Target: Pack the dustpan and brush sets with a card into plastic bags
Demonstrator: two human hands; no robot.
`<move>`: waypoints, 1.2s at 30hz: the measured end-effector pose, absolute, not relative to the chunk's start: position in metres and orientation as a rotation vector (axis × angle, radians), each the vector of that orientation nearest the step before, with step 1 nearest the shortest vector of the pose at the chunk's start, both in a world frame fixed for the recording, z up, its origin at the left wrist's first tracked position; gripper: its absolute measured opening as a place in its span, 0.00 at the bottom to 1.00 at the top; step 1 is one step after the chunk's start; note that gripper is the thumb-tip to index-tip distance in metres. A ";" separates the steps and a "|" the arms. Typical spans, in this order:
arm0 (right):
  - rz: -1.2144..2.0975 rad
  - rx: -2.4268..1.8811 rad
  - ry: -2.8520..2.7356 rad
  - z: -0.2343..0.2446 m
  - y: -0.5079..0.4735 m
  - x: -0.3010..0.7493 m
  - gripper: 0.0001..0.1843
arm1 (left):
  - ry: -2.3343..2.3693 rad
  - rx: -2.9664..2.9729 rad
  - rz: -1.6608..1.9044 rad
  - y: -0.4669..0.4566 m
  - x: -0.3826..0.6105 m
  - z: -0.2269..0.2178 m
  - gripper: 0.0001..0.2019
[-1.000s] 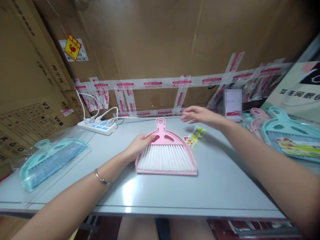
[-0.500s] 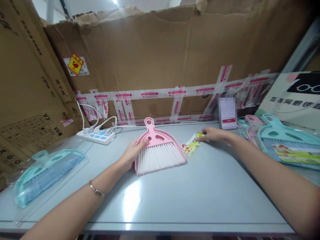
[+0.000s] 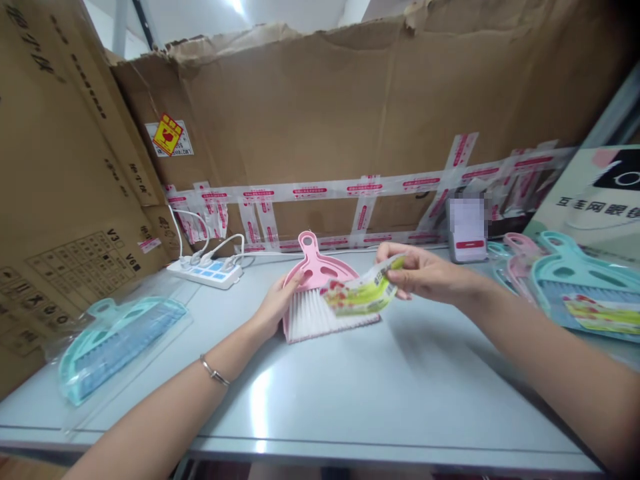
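Note:
A pink dustpan and brush set [image 3: 310, 252] with white bristles lies on the table, its handle pointing away from me. My left hand [image 3: 275, 303] grips its left edge, the thumb on top near an oval hole. Between the thumb and fingers of my right hand [image 3: 413, 272] is a printed card [image 3: 363, 293] in yellow-green with red pictures. The card is slightly blurred and held raised over the right part of the bristles, hiding some of them.
A bagged turquoise dustpan set [image 3: 120, 347] lies at the left. Several pink and turquoise sets [image 3: 575, 267] are at the right, near a phone [image 3: 467, 230]. A power strip [image 3: 205, 272] with plugged cables stands before the large cardboard box [image 3: 310, 120].
My right hand has lifted the card off the table and brought it left over the bristles. My left hand keeps its hold on the dustpan set. The camera view has shifted slightly.

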State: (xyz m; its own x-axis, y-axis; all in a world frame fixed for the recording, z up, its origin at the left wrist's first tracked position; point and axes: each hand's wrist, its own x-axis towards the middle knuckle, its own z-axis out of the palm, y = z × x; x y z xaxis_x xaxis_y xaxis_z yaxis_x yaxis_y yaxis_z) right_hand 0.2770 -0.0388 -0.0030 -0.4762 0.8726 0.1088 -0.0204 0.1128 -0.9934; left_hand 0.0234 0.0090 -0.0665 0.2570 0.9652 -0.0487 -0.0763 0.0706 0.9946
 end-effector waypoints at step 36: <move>1.479 -0.893 -0.685 -0.060 -0.049 0.197 0.20 | 1.140 1.742 1.009 -0.002 -0.004 -0.016 0.23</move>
